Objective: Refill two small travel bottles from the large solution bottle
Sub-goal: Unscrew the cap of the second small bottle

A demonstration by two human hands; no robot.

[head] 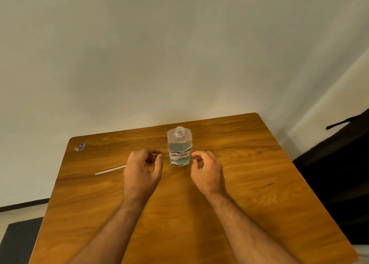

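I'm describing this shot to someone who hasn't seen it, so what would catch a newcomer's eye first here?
First, the clear solution bottle, uncapped and upright near the far middle of the wooden table, with a handwritten label and liquid filling its lower part. Next, the two bare hands flanking it with loosely curled fingers: the left hand and the right hand, neither touching it. A thin white strip and a small wrapper lie toward the table's left.

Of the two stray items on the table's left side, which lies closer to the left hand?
The thin white strip, just left of the left hand; the small wrapper sits at the far corner.
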